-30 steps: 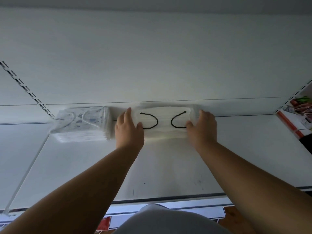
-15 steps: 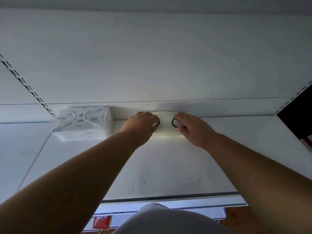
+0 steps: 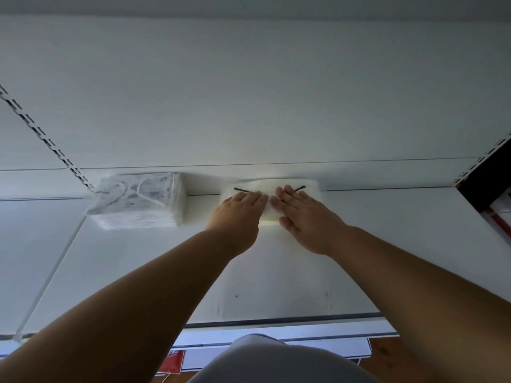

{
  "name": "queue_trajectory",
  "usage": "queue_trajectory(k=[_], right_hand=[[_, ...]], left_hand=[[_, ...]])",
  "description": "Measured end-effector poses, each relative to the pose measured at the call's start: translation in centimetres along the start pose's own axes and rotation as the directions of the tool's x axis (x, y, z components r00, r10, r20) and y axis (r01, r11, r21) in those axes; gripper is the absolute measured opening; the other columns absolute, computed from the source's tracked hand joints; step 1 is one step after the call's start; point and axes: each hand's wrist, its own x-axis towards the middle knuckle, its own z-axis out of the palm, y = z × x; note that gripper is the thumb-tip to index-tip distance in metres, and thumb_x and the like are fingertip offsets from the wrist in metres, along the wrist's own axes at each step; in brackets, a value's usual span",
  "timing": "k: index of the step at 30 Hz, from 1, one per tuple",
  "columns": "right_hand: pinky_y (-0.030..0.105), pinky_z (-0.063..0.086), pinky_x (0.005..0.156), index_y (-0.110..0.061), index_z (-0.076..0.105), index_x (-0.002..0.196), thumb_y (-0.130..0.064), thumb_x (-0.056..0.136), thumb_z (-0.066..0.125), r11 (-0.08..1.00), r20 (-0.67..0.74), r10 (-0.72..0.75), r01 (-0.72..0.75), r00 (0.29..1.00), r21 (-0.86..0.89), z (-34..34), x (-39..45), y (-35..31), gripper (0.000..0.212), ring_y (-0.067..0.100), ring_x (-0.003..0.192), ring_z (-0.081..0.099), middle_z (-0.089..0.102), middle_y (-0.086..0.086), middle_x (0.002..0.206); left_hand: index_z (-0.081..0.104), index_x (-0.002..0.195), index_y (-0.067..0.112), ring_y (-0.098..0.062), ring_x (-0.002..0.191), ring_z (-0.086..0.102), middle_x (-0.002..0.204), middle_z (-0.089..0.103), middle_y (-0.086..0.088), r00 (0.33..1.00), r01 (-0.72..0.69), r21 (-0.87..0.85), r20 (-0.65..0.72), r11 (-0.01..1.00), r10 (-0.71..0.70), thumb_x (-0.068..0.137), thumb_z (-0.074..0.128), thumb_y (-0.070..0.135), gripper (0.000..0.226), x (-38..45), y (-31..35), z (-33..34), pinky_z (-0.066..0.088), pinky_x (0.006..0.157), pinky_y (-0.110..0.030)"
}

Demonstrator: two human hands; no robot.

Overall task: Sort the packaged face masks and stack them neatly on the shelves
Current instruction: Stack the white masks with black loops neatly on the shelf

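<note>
Big white shelf (image 3: pixel 276 272), smooth flat metal with a few scuffs near the front lip. At the back sits a blocky stack of printed masks (image 3: pixel 138 200) in crinkly clear plastic. Just right of it, with a gap, is a white pack of masks (image 3: pixel 311 186) with dark ear loops. Left hand (image 3: pixel 237 211) and right hand (image 3: pixel 307 214) both lie flat on top, fingers straight, pressing down, no real grip.
</note>
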Motion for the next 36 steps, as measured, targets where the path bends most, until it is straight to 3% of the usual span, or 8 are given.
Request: queue_trajectory(k=[3,6,12,15,20,25,32,36], right_hand=[[0.028,0.006,0.123,-0.017,0.026,0.156,-0.038,0.106,0.024,0.999,-0.024,0.033,-0.032,0.999,0.013,-0.5,0.4,0.1,0.054,0.013,0.152,0.009,0.017,0.001,0.164],[0.037,0.016,0.124,-0.012,0.035,0.152,-0.047,0.097,0.007,0.991,-0.088,0.134,-0.131,0.987,0.037,0.1,-0.2,-0.3,0.071,0.019,0.151,0.018,0.028,0.006,0.161],[0.032,0.011,0.123,-0.012,0.029,0.154,-0.030,0.107,0.028,0.982,-0.009,0.187,-0.187,0.982,0.043,-1.4,0.2,-0.5,0.050,0.016,0.152,0.013,0.021,0.005,0.163],[0.032,0.010,0.123,-0.009,0.032,0.152,-0.034,0.107,0.026,0.985,-0.104,0.170,-0.166,0.980,0.048,-2.6,-0.7,-1.2,0.052,0.017,0.152,0.014,0.025,0.007,0.162],[0.036,0.019,0.121,-0.007,0.039,0.149,-0.040,0.102,0.018,0.985,-0.246,0.160,-0.141,0.956,0.096,-4.4,-3.9,-3.0,0.061,0.023,0.148,0.028,0.036,0.009,0.157],[0.044,0.036,0.113,-0.006,0.049,0.141,-0.028,0.104,0.032,0.990,-0.362,0.143,-0.126,0.921,0.070,-6.0,-8.6,-4.1,0.047,0.028,0.136,0.044,0.049,0.012,0.146],[0.044,0.049,0.091,-0.010,0.060,0.125,-0.023,0.090,0.054,0.995,-0.510,0.089,-0.054,0.855,0.084,-8.5,-18.8,-4.5,0.038,0.030,0.110,0.058,0.060,0.008,0.122],[0.040,0.046,0.097,-0.013,0.060,0.124,-0.029,0.090,0.051,0.989,-0.577,0.002,0.082,0.817,0.120,-12.6,-23.0,-6.5,0.038,0.022,0.115,0.053,0.057,0.002,0.123]], left_hand=[[0.025,0.158,0.023,-0.016,0.151,0.020,0.165,0.022,0.005,0.999,-0.008,0.032,0.042,0.999,0.007,0.099,0.035,0.012,0.061,-0.2,0.0,0.0,0.020,0.120,-0.032],[0.026,0.158,0.024,-0.017,0.151,0.021,0.165,0.022,0.005,0.998,-0.008,0.039,0.070,0.999,0.005,0.099,0.034,0.011,0.060,0.1,-0.1,0.0,0.020,0.121,-0.032],[0.029,0.157,0.022,-0.019,0.150,0.024,0.164,0.025,0.004,0.997,-0.019,0.032,0.081,0.999,0.016,0.103,0.035,0.019,0.054,0.4,-0.1,-0.3,0.022,0.121,-0.034],[0.034,0.155,0.023,-0.020,0.149,0.024,0.164,0.026,0.004,0.999,0.017,-0.040,-0.027,0.999,-0.018,0.100,0.040,0.015,0.056,-0.8,0.4,-0.9,0.022,0.121,-0.036],[0.066,0.126,0.014,-0.030,0.123,0.056,0.133,0.061,-0.006,0.948,-0.062,-0.038,-0.314,0.997,0.047,0.088,0.060,0.004,0.040,-4.8,3.7,-1.4,0.046,0.102,-0.044],[0.071,0.113,0.015,-0.027,0.100,0.063,0.110,0.067,-0.002,0.935,-0.066,-0.063,-0.353,0.996,0.040,0.087,0.062,0.004,0.030,-8.7,8.0,-1.1,0.052,0.089,-0.041],[0.070,0.107,0.016,-0.029,0.093,0.063,0.101,0.066,-0.001,0.907,-0.016,-0.114,-0.420,0.993,-0.033,0.082,0.063,0.001,0.030,-13.6,15.8,-3.3,0.054,0.082,-0.042],[0.068,0.109,0.017,-0.026,0.097,0.062,0.103,0.066,0.001,0.847,0.010,-0.161,-0.523,0.987,-0.094,0.084,0.058,0.002,0.031,-17.1,19.6,-8.6,0.051,0.081,-0.037]])
